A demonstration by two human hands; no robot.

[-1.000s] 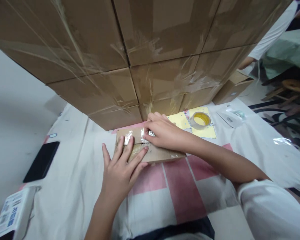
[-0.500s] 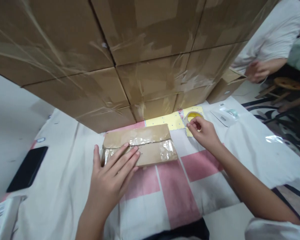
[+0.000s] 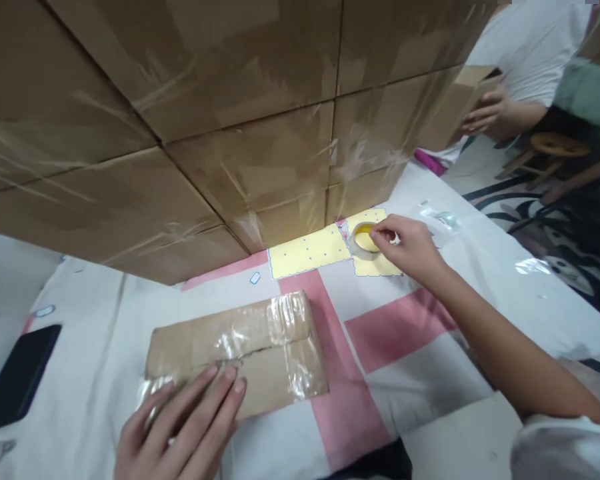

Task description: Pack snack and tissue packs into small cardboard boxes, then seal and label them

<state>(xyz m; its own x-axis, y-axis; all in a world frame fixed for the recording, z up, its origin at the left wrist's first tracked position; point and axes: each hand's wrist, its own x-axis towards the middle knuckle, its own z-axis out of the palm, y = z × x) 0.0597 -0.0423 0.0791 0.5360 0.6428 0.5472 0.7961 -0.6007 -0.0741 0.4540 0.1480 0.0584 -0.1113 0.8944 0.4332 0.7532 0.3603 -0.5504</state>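
A flat cardboard package, bound with shiny clear tape, lies on the cloth in front of me. Across its near left part rest the outstretched fingers of my left hand, its thumb out of sight. Further right, my right hand pinches the rim of a roll of clear tape that has a yellow core. The roll sits over a yellow patch of the cloth. My right fingers hide part of its right side.
A tall stack of taped cartons stands right behind the package. A black phone lies at the left. Clear plastic packaging lies to the right. Beyond the table, another person's hand holds a carton near a wooden stool.
My left hand and the package have come nearer to me and left, off the yellow strip. My right hand stays at the tape roll. The other person's hand now holds the carton.
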